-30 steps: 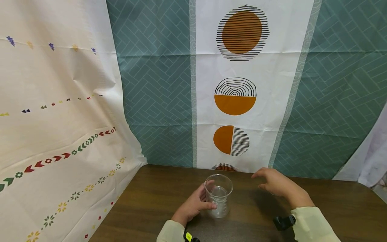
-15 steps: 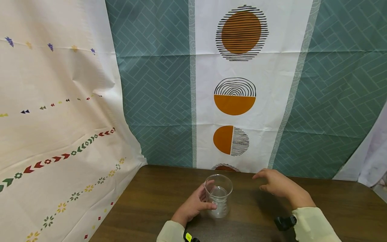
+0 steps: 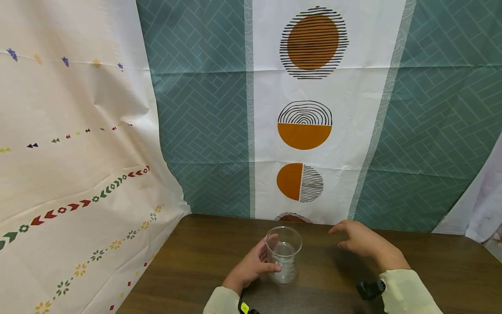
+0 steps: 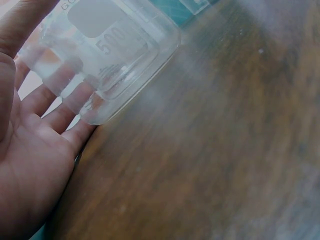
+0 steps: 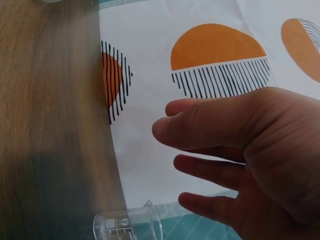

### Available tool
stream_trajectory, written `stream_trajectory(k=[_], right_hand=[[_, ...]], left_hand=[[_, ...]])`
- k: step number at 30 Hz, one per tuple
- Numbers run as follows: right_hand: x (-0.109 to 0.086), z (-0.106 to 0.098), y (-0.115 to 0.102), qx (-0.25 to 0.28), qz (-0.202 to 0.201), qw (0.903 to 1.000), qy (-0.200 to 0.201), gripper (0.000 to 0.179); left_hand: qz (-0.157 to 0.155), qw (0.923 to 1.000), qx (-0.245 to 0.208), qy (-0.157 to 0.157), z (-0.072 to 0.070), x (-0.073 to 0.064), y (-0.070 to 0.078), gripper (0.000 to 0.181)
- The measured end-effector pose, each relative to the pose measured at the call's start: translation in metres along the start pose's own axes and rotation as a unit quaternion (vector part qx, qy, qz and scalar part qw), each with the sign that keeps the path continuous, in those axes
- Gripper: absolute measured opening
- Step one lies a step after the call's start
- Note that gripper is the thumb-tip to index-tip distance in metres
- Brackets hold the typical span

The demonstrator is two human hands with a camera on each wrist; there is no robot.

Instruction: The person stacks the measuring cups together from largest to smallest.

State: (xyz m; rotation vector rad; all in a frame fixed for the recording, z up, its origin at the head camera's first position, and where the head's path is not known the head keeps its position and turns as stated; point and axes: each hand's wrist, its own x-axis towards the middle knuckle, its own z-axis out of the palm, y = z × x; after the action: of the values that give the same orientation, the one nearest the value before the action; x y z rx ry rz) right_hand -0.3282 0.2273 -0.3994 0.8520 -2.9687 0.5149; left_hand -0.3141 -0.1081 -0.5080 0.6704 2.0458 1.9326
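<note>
A large clear glass beaker stands upright on the brown wooden table. A smaller glass beaker appears nested inside it. My left hand holds the large beaker from its left side, thumb in front and fingers behind. In the left wrist view, the large beaker carries a grey patch and the marking 500. My right hand hovers over the table to the right, fingers loosely bent with nothing between them. The right wrist view shows another small spouted beaker past the fingertips; the right hand seems to hide it in the head view.
A green and white cloth with orange and black circle prints hangs behind the table. At the left hangs a cream cloth with small coloured motifs. Both forearms wear pale sleeves with a small black device at the wrist.
My right hand has drifted very slightly to the right and down. The left hand and the large beaker have stayed in place.
</note>
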Motion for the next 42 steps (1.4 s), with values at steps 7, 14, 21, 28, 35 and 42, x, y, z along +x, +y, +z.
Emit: stream_trajectory(k=[7, 14, 21, 28, 35, 42], right_hand=[[-0.001, 0.000, 0.002, -0.002, 0.005, 1.0000, 0.000, 0.035], [-0.002, -0.001, 0.005, -0.003, 0.000, 1.0000, 0.001, 0.035], [-0.002, -0.002, 0.010, -0.002, 0.015, 0.9998, -0.013, 0.036], [-0.003, -0.001, 0.014, 0.004, 0.027, 0.9995, -0.015, 0.036], [-0.004, -0.001, 0.018, 0.004, 0.027, 0.9995, -0.018, 0.036], [-0.006, -0.002, 0.021, 0.007, 0.028, 0.9995, -0.012, 0.035]], left_hand=[[0.003, 1.0000, 0.003, 0.001, 0.000, 0.000, 0.000, 0.080], [-0.002, 1.0000, 0.005, 0.001, -0.001, 0.001, 0.000, 0.080], [0.013, 0.9999, 0.002, -0.005, 0.000, 0.002, 0.000, 0.082], [0.010, 0.9999, -0.005, -0.006, 0.000, 0.002, 0.000, 0.082], [0.003, 1.0000, -0.005, -0.003, 0.001, 0.001, 0.001, 0.082], [-0.002, 1.0000, 0.000, 0.000, 0.002, 0.000, 0.002, 0.081]])
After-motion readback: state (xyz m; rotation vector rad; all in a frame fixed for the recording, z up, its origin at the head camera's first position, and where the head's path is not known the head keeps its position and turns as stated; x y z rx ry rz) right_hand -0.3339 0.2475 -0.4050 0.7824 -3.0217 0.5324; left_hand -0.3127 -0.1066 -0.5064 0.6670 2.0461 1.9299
